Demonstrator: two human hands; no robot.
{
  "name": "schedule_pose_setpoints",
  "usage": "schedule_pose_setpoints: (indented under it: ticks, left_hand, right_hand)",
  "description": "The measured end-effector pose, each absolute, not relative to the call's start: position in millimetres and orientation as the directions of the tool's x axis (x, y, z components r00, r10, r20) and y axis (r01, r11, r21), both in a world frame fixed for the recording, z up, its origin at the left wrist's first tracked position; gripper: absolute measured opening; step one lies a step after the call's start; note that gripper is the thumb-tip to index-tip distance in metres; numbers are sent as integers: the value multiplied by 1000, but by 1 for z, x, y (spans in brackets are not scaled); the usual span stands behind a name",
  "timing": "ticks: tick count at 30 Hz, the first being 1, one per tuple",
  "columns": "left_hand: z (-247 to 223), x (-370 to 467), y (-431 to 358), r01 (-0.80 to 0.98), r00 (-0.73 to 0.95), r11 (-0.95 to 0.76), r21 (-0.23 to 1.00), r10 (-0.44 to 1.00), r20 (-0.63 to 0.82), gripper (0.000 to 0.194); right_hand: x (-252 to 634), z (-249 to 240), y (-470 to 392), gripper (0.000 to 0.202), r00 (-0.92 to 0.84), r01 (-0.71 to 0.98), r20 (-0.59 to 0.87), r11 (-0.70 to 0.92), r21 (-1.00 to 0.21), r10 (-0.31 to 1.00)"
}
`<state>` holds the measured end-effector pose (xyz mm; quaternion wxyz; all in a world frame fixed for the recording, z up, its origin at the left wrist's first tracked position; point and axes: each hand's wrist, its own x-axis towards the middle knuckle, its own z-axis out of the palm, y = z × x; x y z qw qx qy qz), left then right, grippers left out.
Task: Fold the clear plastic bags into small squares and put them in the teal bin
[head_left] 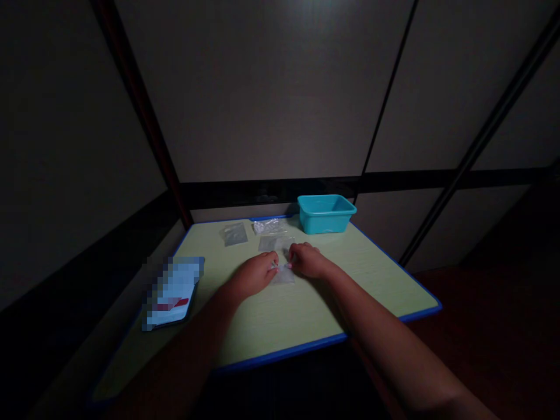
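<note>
Near the middle of the table, my left hand pinches the left side of a small clear plastic bag. My right hand is closed on the right side of the same bag, a short gap away from the left. The lower part of the bag hangs down toward the tabletop between the hands. Just behind them lies another flat clear bag, partly hidden by my right hand.
A turquoise basin stands at the table's back right. Farther back lie a greyish flat bag and a crinkled clear packet. A tablet-like device, partly pixelated, rests at the left edge of the blue-rimmed table.
</note>
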<state>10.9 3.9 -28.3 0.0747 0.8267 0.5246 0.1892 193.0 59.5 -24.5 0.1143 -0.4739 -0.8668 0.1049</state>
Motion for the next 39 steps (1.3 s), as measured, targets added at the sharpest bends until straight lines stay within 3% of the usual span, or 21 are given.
schedule_pose_setpoints:
  ticks: [5, 11, 18, 22, 26, 33, 39]
  left_hand:
    - [-27, 16, -1, 798, 424, -500, 335, 862, 277, 12]
    - [-29, 20, -1, 814, 443, -503, 291, 861, 251, 11]
    - [-30, 16, 3, 952, 259, -281, 125, 952, 165, 24]
    - [-33, 15, 3, 951, 282, -294, 94, 951, 122, 27]
    - [-33, 17, 4, 950, 293, -300, 80, 951, 97, 33]
    - [-32, 23, 2, 967, 249, -252, 31, 966, 75, 39]
    - [-35, 23, 1, 958, 287, -287, -1, 956, 68, 38]
  right_hand:
    - [192, -26, 62, 13, -475, 805, 168, 504, -313, 864]
    - [194, -25, 59, 16, -553, 741, 174, 576, -345, 815]
    - [197, -20, 53, 57, -574, 753, 190, 605, -259, 796]
    - [198, -24, 52, 94, -549, 806, 46, 543, -236, 835]
    - [199, -25, 54, 109, -562, 813, -100, 526, -248, 821]
    - [198, -20, 52, 117, -593, 795, -191, 532, -291, 782]
    - [198, -22, 54, 104, -579, 805, -169, 526, -274, 798]
